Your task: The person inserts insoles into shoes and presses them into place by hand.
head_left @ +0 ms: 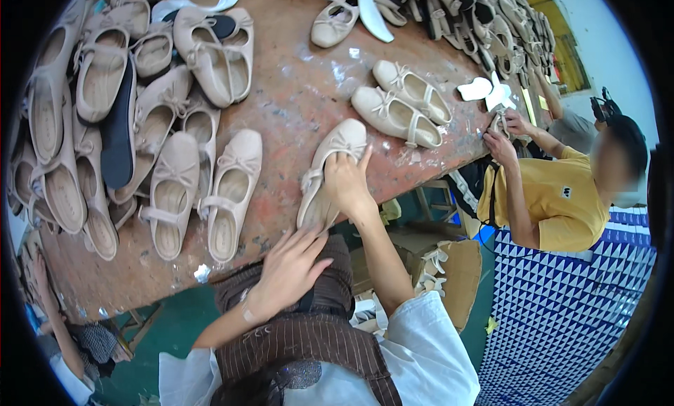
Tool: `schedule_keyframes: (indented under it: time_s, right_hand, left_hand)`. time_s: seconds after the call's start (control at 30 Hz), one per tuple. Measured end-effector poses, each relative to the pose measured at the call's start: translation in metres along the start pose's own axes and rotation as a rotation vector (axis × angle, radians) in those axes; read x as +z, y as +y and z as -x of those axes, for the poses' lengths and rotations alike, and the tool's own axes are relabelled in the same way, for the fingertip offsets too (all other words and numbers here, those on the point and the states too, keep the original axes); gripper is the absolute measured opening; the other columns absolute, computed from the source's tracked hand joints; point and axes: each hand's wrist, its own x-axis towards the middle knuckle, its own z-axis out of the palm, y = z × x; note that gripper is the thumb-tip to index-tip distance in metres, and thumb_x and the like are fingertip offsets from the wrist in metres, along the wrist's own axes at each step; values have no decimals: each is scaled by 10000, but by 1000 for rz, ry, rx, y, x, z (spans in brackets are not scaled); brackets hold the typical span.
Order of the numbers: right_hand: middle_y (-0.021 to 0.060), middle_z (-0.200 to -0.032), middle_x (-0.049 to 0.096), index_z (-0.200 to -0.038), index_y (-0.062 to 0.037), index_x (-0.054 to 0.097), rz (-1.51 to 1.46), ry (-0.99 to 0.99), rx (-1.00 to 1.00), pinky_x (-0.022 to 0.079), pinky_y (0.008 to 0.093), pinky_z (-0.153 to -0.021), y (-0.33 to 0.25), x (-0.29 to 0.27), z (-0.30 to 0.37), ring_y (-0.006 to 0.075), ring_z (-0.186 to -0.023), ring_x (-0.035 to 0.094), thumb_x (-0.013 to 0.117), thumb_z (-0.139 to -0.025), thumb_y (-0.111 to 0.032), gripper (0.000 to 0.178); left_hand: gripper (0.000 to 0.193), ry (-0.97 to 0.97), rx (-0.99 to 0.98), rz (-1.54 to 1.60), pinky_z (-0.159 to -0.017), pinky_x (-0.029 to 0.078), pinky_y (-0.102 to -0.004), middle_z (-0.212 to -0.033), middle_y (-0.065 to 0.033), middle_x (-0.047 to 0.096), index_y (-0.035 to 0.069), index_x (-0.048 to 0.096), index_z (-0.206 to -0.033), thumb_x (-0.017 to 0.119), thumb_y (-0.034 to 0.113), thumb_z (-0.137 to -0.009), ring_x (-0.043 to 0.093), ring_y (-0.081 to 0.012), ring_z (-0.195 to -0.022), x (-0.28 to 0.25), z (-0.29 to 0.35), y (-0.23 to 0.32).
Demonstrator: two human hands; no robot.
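The beige shoe (317, 201) lies at the desk's (295, 90) near edge, toe toward one o'clock, heel toward seven. Right hand (347, 185): fingers inside, grip unclear; left hand (293, 265): spread, at the heel.

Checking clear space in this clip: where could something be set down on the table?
The widest bare patch of table lies between the left heap and the right pair, beyond the handled shoe. A narrower strip borders the near edge, below the heap. The left side and far pile are crowded.
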Motion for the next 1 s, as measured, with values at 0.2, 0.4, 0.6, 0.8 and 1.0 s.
schedule_keyframes:
  time_s: [0.2, 0.4, 0.6, 0.8, 1.0]
  right_hand:
    - [159, -864, 687, -1230, -39, 702, -862, 352, 36, 556, 402, -820, 95, -58, 6, 219, -725, 639, 514, -795, 75, 488]
    - [287, -1228, 597, -1329, 30, 541, -251, 534, 305, 453, 488, -988, 214, -48, -54, 456, -1190, 547, 555, -754, 43, 576]
    - [262, -814, 649, -896, -2, 607, -108, 575, 356, 482, 557, -738, 182, -41, -11, 477, -812, 633, 678, -793, -97, 157]
    - [227, -664, 555, -829, 11, 526, -517, 538, 352, 466, 441, -573, 102, -15, 56, 377, -588, 592, 766, -739, -117, 287]
    - [192, -751, 692, -914, 27, 588, -955, 369, 319, 558, 370, -619, -17, -5, 57, 272, -662, 718, 756, -809, -94, 233]
  left_hand:
    - [558, 195, -646, -173, -1002, 430, -493, -1292, -279, 532, -57, 522, -1329, 750, 135, -858, 528, -454, -1164, -58, 48, -28]
    - [1040, 260, -365, -91, -1087, 381, -481, -1355, -360, 469, -187, 283, -1417, 874, 364, -762, 495, -473, -1239, 7, -14, -48]
    - [532, 346, -456, 69, -865, 502, -470, -1044, -287, 640, -40, 467, -1165, 796, 115, -776, 644, -453, -986, 36, -96, -48]
    - [390, 783, -443, 24, -787, 511, -458, -940, -264, 636, -23, 487, -1146, 678, 19, -809, 646, -435, -858, 8, -122, -64]
    - [437, 358, -239, -93, -955, 419, -519, -1224, -328, 489, 0, 600, -1074, 797, 256, -780, 508, -480, -1138, 2, -108, -49]
